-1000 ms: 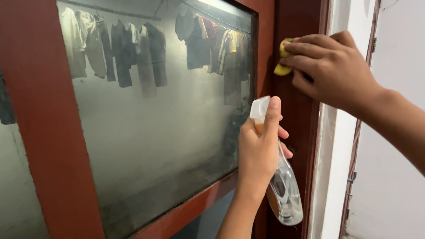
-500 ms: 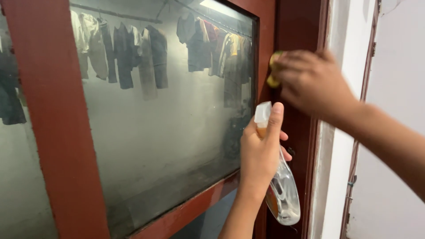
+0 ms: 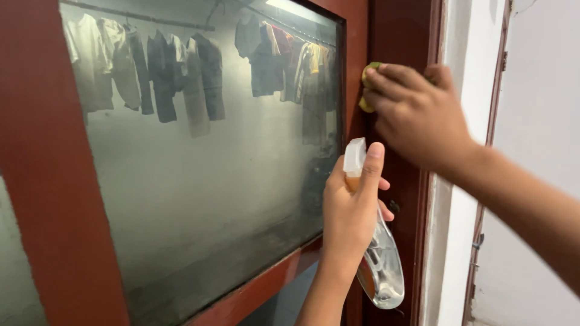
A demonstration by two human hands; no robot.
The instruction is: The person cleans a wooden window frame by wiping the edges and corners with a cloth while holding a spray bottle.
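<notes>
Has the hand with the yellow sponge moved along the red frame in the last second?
Yes. The right hand and its yellow sponge have slid down the red frame, away from its top edge and nearer the spray bottle.

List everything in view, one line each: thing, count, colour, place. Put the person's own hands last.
window frame: one, red-brown wood, fills the left and centre, around the glass.
glass pane: one, hazy grey, set in the frame; it shows clothes.
clothes: one row, mixed dark and pale colours, hanging on a line across the top of the pane.
wall: one, white, at the right.
sponge: one, yellow with a green edge, pressed against the frame's right post.
spray bottle: one, clear with a white nozzle, held upright in front of the post.
left hand: one, grip closed around the bottle's neck.
right hand: one, grip closed on the sponge.
</notes>
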